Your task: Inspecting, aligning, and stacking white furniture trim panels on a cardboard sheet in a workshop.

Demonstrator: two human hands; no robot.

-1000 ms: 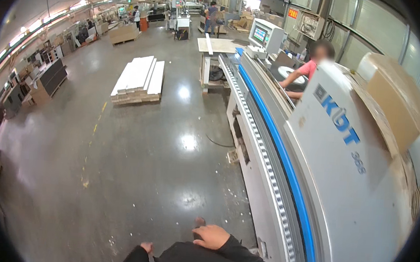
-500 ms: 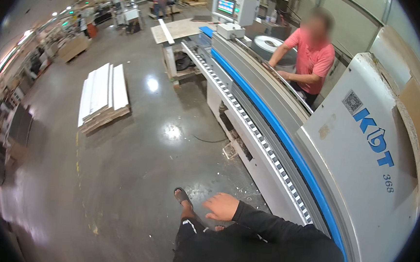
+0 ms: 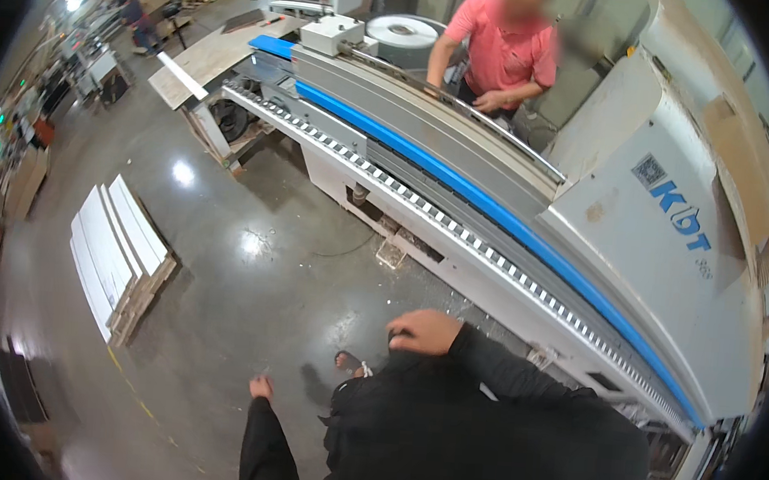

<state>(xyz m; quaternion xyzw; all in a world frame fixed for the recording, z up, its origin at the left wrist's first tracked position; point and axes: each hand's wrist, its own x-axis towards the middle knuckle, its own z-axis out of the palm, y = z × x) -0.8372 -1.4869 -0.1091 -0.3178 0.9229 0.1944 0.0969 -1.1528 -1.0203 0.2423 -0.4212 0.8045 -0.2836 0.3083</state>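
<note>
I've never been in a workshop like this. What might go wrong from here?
1. If the edge-banding machine is running, the person's long black sleeve might snag, since it is near the machine.
2. The bare toes could be stubbed or cut by something on the floor.
3. Someone might trip over the low stack of white boards on the floor.

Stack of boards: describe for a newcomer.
Start from the long grey machine. On the floor, left of the person's left hand, lies the low stack of boards. Its white tops set it apart from the brown block farther off.
</note>
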